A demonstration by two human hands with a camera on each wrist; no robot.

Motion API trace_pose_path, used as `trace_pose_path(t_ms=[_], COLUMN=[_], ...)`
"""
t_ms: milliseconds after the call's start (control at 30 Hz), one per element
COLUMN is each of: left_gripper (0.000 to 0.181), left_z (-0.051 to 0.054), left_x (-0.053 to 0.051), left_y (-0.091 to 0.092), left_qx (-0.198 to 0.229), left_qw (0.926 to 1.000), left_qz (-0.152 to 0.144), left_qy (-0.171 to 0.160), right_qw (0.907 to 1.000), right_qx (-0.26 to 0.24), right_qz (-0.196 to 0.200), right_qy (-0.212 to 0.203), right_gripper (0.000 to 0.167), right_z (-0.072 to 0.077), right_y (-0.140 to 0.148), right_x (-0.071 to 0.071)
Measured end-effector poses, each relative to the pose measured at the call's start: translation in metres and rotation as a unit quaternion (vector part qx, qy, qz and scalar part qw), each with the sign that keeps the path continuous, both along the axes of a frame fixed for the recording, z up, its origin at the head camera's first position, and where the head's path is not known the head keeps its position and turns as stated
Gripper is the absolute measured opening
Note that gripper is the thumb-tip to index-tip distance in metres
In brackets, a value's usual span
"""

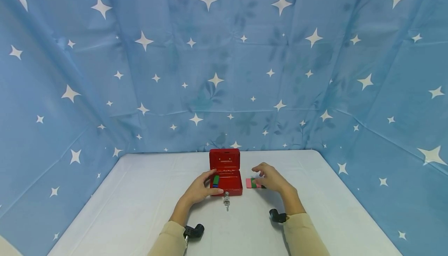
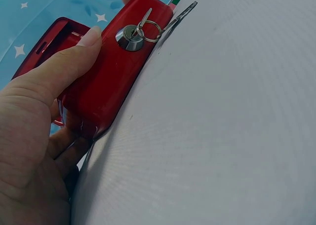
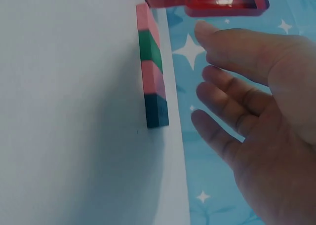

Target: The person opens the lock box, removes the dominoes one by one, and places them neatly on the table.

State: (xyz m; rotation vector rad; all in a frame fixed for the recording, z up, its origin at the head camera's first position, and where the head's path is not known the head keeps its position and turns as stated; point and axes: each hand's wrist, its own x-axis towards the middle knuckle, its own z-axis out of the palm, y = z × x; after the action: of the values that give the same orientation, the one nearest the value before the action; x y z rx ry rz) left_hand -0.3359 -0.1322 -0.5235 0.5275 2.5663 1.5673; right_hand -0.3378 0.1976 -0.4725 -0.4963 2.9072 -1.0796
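A red metal box stands with its lid raised, a green block and a blue one inside at its left. My left hand grips the box's left side, thumb over the front rim; the left wrist view shows that thumb on the red front beside the lock. My right hand, fingers slightly bent and holding nothing, hovers over a row of blocks right of the box. In the right wrist view the row has a pink block, a green, another pink and a dark one.
Keys on a ring hang from the lock at the box's front. The white-covered table reaches back to a blue curtain with white stars, which also runs along both sides.
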Motion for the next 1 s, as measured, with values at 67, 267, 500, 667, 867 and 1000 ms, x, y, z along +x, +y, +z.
trace_pose_path(t_ms=[67,267,500,667,867,1000], left_gripper=[0.091,0.091,0.09,0.089,0.089,0.09], left_z=[0.0,0.001,0.0,-0.001,-0.001,-0.001], left_x=[0.0,0.0,0.001,0.0,-0.001,0.0], left_y=[0.0,0.0,0.0,0.0,0.001,0.001], left_qx=[0.001,-0.006,-0.004,-0.004,-0.002,-0.001], left_qw=[1.0,1.0,1.0,1.0,1.0,1.0], left_qz=[0.0,0.002,0.002,0.003,0.004,0.005], left_qy=[0.0,0.002,0.0,-0.001,0.003,-0.001], right_qw=[1.0,0.9999,0.9994,0.998,0.997,0.997], right_qx=[0.0,-0.006,-0.009,-0.012,-0.013,-0.017], right_qz=[0.002,0.007,0.02,0.04,0.044,0.042], right_qy=[0.005,0.006,0.025,0.048,0.062,0.063], right_gripper=[0.041,0.038,0.038,0.038,0.038,0.039], right_z=[0.0,0.001,0.001,0.0,0.001,0.001], right_y=[-0.004,-0.016,-0.028,-0.035,-0.037,-0.039], right_x=[0.0,0.0,-0.001,-0.001,-0.001,0.0])
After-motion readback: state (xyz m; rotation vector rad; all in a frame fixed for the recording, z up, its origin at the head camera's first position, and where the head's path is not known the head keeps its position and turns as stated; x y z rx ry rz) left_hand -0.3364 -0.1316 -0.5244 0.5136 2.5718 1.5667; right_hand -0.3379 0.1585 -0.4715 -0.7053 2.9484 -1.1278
